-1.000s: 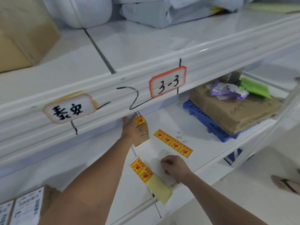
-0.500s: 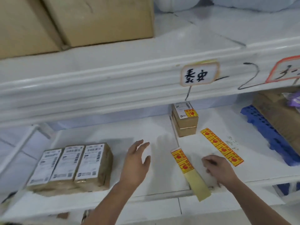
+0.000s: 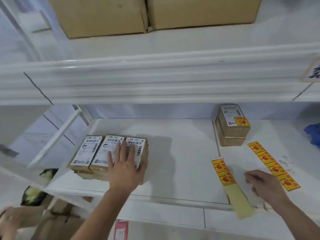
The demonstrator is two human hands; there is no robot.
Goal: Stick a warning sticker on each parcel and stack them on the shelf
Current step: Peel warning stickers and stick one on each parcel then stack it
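Three parcels lie flat in a row on the lower shelf (image 3: 181,161), white shipping labels up, their long axes running from the front edge toward the back and leaning slightly right. The left hand (image 3: 124,168) rests palm down on the rightmost parcel (image 3: 140,148), fingers straight and spread, reaching partly over the middle parcel (image 3: 103,153), the thumb at the parcel's right side; nothing is clasped. The leftmost parcel (image 3: 86,149) touches the middle one. Well apart to the right, near the back, a stack of two parcels (image 3: 230,134) carries a yellow-and-red warning sticker (image 3: 242,121) on its top label. In front of it lie a short sticker strip (image 3: 222,170) with bare backing hanging over the shelf edge, and a longer sticker strip (image 3: 271,165). The right hand (image 3: 265,186) sits between the two strips, fingers curled down; whether it holds anything cannot be told. Large cardboard cartons (image 3: 103,14) stand on the shelf above.
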